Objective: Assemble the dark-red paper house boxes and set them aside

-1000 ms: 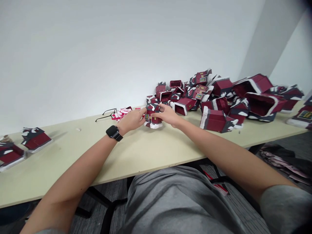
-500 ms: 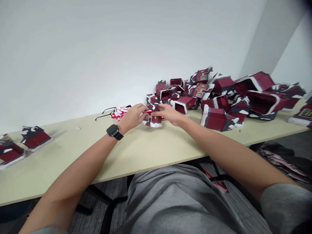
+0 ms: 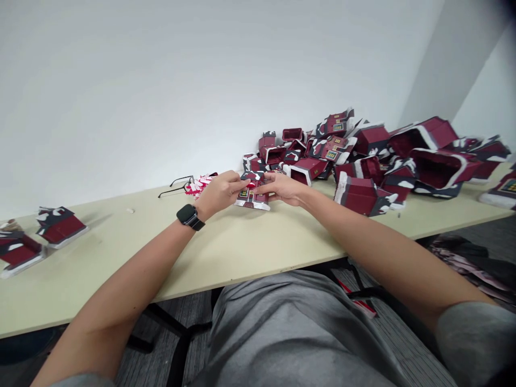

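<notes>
Drawn in closer over the past moment, both hands converged on a small red card model house (image 3: 250, 198), which had tilted down toward the table edge from its earlier upright stance. The left hand (image 3: 217, 194), a black smartwatch (image 3: 187, 217) on its wrist, and the right hand (image 3: 282, 189) met at the roof, fingers pressed on either side and clamping the house between them (a red-and-white sliver showed at the roof, though whether it was attached could not be told). Just behind the left hand lay a crumpled red-and-white paper piece (image 3: 198, 186), beside a pair of black-framed glasses (image 3: 173, 186). To the right, a heap of similar card houses (image 3: 363, 156) rose against the white wall (image 3: 161, 80), several lying on their sides with hollow, white-rimmed openings facing out and dark red inner walls (image 3: 443, 169). Two more houses (image 3: 59, 226) stood at the far left of the pale table (image 3: 258, 242). Below the table edge, a red-and-white strip (image 3: 357, 303) lay on the grey carpet, and a mound of dark patterned material (image 3: 463, 263) sat to the right.
</notes>
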Motion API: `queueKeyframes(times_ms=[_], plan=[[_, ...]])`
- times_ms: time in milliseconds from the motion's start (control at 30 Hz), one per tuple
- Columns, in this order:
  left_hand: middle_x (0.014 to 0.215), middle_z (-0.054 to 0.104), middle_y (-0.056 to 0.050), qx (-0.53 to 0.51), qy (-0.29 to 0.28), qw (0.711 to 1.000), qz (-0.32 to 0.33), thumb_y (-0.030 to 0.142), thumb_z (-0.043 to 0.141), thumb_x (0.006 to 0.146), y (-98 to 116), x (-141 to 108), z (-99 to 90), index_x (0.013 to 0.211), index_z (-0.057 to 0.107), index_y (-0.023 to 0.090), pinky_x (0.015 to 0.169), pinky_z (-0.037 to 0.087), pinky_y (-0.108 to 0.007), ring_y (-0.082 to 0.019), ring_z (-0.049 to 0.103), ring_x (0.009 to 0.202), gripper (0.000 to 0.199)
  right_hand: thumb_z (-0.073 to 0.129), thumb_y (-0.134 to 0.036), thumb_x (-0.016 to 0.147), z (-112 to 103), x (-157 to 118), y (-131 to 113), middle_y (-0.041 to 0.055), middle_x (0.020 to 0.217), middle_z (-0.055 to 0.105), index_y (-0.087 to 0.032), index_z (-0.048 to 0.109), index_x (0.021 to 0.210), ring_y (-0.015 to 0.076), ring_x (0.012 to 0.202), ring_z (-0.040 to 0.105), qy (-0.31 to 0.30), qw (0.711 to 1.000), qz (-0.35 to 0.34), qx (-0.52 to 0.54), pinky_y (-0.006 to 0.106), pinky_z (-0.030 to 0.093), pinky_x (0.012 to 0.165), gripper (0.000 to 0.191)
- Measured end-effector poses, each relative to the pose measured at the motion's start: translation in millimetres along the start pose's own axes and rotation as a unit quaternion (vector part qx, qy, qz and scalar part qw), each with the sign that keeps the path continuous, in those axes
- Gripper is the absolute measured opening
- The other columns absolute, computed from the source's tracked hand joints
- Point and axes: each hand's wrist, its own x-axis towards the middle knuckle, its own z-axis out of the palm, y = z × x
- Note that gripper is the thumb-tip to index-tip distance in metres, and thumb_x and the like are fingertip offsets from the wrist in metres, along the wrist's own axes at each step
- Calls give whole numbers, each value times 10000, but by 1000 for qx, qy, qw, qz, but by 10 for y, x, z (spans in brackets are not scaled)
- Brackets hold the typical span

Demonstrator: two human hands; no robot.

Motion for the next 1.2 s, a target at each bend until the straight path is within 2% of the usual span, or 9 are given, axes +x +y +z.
queueKeyframes(times_ms=[233,467,633,800,967,1100,1200], plan=[[890,679,-83,31,-9,998,45,85,437,995,21,41,-23,1149,743,171,758,472,-275,-143,587,837,354,903,-252,683,44,-18,-19,56,1138,745,-190,712,1115,142,935,712,18,1000,13,-12,286,573,838,477],[949,681,-97,12,-2,1000,20,77,406,997,29,34,-32,1208,733,187,753,477,-274,-151,595,880,406,881,-208,678,64,-56,-70,38,1075,742,-188,707,1081,123,910,696,27,999,18,15,280,568,846,439],[971,679,-98,8,-6,1000,19,65,405,977,17,27,-35,1223,738,196,762,483,-276,-153,588,889,435,874,-256,671,43,-53,-89,32,1115,744,-202,711,1067,124,927,683,31,999,18,-6,254,529,802,432],[917,666,-93,-8,-1,1000,-17,143,437,1018,70,40,-6,1168,770,187,727,461,-269,-141,574,836,368,860,-330,678,21,-57,-80,38,1108,746,-192,703,1042,111,905,652,37,998,13,-40,233,459,756,420],[884,650,-89,-33,18,999,-40,262,453,1068,171,77,-6,1118,786,171,697,446,-267,-123,553,775,348,843,-344,687,-30,-44,-68,30,1098,732,-200,696,1082,116,907,658,41,999,-10,-29,264,495,804,446],[910,655,-109,-23,7,999,-28,273,377,1093,173,90,-23,1148,765,161,722,462,-281,-137,557,804,408,850,-358,703,-64,-30,-70,49,1150,739,-211,704,1116,141,957,674,35,998,-12,-48,259,515,801,462],[914,655,-110,-18,-10,1000,-13,268,350,1099,156,93,-33,1145,746,159,731,462,-283,-139,557,809,414,841,-359,723,-63,-33,-75,45,1130,740,-208,714,1081,132,902,674,42,997,-7,-67,269,514,783,409]])
